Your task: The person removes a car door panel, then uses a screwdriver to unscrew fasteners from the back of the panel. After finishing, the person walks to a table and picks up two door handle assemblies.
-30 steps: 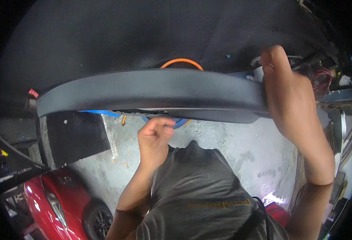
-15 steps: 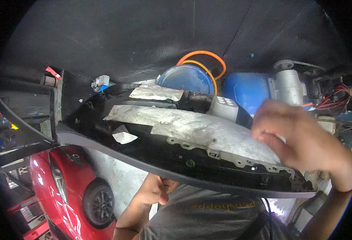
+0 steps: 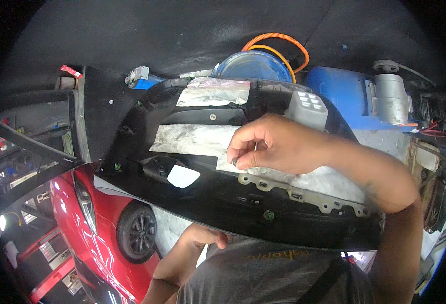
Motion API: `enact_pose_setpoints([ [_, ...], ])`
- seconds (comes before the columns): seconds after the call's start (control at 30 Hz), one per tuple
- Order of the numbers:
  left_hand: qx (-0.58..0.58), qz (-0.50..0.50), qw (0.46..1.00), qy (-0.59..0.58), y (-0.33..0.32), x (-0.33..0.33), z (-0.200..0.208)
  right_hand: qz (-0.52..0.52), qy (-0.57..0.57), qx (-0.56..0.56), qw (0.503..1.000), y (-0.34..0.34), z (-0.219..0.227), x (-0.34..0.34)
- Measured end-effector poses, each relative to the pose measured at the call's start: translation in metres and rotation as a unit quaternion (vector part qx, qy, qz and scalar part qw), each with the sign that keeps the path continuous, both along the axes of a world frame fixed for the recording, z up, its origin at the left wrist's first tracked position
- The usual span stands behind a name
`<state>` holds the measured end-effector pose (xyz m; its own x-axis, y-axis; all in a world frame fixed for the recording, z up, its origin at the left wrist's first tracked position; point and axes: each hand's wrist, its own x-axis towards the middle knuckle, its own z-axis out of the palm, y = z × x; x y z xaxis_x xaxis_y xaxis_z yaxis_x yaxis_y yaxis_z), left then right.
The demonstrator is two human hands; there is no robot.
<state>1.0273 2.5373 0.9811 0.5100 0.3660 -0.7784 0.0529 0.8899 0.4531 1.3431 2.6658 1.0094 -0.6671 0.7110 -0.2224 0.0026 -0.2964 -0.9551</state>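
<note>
A large black plastic car panel [image 3: 208,197] is tilted toward me with its inner side showing. On it are silver foil patches [image 3: 192,139], a perforated metal bracket strip [image 3: 304,195] and a green clip [image 3: 268,215]. My right hand [image 3: 278,147] reaches across the panel from the right. Its thumb and fingers pinch a small dark fastener [image 3: 235,162] at the edge of a foil patch. My left hand [image 3: 203,238] sits under the panel's near edge with its fingers curled against it and partly hidden.
A grey connector block [image 3: 306,106] sits on the panel's upper part. Behind it are a blue drum [image 3: 253,66], a coiled orange hose [image 3: 278,38] and a blue machine [image 3: 344,91]. A red car [image 3: 96,223] stands at the lower left.
The panel has tipped from edge-on to show its inner side. My right hand left the panel's right end and came to the middle, pinching a fastener. My left hand stays under the near edge.
</note>
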Motion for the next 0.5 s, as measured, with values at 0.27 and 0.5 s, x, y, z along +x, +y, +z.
enact_pose_setpoints([
  [0.27, -0.08, 0.06, 0.975, -0.196, 0.001, 0.008, -0.009, -0.021, -0.065, 0.068, 0.995, -0.028, -0.022, -0.014],
  [0.5, -0.031, 0.068, 0.984, -0.159, -0.004, 0.02, 0.0, -0.039, -0.112, 0.208, 0.971, -0.051, -0.041, -0.045],
])
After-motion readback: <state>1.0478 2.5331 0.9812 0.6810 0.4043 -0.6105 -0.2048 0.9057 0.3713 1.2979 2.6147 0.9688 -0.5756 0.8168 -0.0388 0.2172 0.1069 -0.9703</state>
